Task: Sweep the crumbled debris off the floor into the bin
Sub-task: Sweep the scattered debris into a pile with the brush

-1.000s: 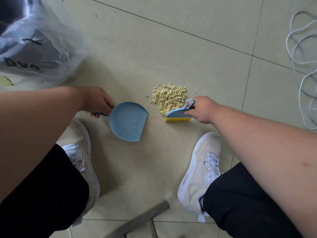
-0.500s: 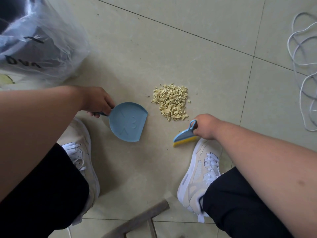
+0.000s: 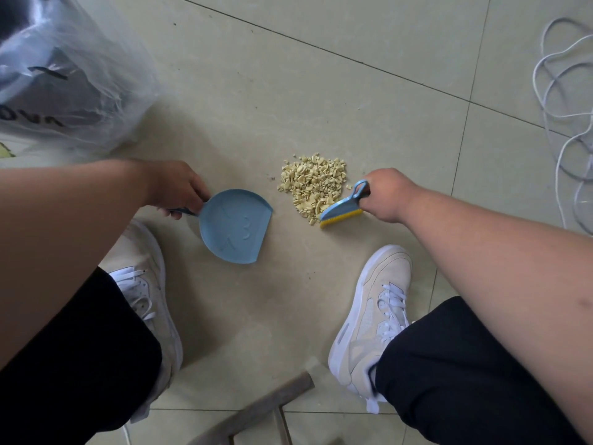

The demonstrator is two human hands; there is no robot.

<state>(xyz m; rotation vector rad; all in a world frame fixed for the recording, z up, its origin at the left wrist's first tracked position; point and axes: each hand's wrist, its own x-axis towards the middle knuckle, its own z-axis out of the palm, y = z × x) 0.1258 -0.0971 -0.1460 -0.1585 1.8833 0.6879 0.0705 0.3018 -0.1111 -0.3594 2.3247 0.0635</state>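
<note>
Half a second ago the right hand (image 3: 386, 195) held the brush (image 3: 341, 209) near the right shoe (image 3: 372, 319), apart from the debris (image 3: 313, 186); now the brush's yellow bristles touch the near right edge of the pile. Far left stands the bin (image 3: 61, 78), lined with a clear plastic bag; its contents cannot be made out. On the tiled floor (image 3: 305, 91), the blue dustpan (image 3: 234, 224) lies empty just left of the pile, unmoved, the left hand (image 3: 176, 187) gripping its handle. Both hands' fingers are clenched around their tools. White cable (image 3: 564, 101) loops far right; a wooden frame (image 3: 256, 412) lies near.
</note>
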